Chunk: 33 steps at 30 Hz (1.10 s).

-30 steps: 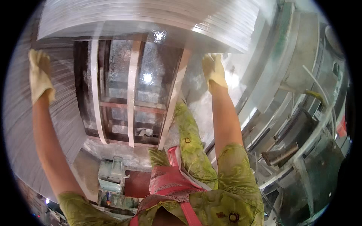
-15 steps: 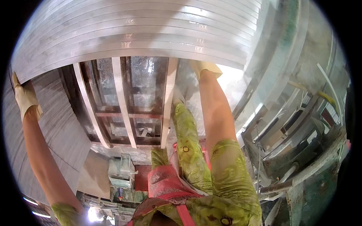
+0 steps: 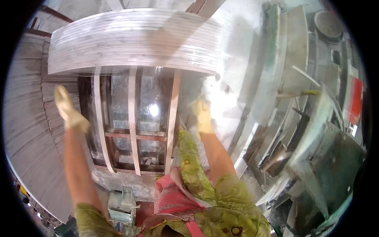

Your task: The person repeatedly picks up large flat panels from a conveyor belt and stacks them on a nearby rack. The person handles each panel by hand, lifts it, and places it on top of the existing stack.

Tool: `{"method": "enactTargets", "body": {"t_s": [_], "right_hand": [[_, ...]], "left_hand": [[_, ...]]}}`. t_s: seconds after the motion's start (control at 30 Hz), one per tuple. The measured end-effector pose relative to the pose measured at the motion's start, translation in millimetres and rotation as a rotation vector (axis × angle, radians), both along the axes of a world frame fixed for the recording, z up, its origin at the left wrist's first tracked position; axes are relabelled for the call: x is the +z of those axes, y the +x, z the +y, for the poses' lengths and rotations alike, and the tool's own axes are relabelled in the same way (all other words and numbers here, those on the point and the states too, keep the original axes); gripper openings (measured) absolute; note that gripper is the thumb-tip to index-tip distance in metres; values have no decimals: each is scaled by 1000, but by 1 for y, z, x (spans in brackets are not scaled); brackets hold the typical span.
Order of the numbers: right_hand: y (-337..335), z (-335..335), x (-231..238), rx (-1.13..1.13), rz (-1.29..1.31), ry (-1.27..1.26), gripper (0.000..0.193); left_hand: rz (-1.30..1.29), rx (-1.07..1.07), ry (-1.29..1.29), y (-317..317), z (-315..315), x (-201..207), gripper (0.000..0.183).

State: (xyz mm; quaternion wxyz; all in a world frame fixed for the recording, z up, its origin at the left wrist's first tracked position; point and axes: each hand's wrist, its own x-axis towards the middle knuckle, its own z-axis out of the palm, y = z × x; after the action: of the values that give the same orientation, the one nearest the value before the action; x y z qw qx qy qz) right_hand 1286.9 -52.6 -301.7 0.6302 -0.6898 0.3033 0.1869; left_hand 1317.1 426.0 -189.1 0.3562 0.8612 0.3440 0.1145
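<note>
A stack of long pale grey boards (image 3: 134,41) lies ahead of me across wooden slats (image 3: 133,118). Both hands wear cream gloves and are off the boards. My left hand (image 3: 68,104), fingers stretched out and holding nothing, hovers left of the slats, near a second stack of grey boards (image 3: 27,94). My right hand (image 3: 202,116) is to the right of the slats, a little short of the near stack's right corner. It is slightly blurred, its fingers look loosely extended, and I see nothing in it.
Dark metal frames and scrap strips (image 3: 272,154) crowd the right side, with a large greenish sheet-metal piece (image 3: 331,170) close by. A round basin (image 3: 328,25) and a red panel (image 3: 355,98) stand farther right. Near my lower left is a grey box-like unit (image 3: 122,203).
Both hands have let go of the near edge of the board stack and drawn back toward me. My left hand has moved inward. The stack appears farther off and lower as the view has shifted.
</note>
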Motion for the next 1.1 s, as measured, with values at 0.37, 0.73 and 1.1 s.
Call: {"method": "enactTargets", "body": {"t_s": [0.37, 0.73, 1.1], "right_hand": [[-154, 102, 159, 333, 296, 381, 46], [-336, 212, 252, 905, 78, 452, 43], [-298, 129, 257, 890, -412, 76, 36]], "left_hand": [[559, 416, -200, -621, -166, 1, 35], [-189, 711, -609, -756, -96, 28, 31], [-109, 425, -397, -798, -82, 13, 27]]}}
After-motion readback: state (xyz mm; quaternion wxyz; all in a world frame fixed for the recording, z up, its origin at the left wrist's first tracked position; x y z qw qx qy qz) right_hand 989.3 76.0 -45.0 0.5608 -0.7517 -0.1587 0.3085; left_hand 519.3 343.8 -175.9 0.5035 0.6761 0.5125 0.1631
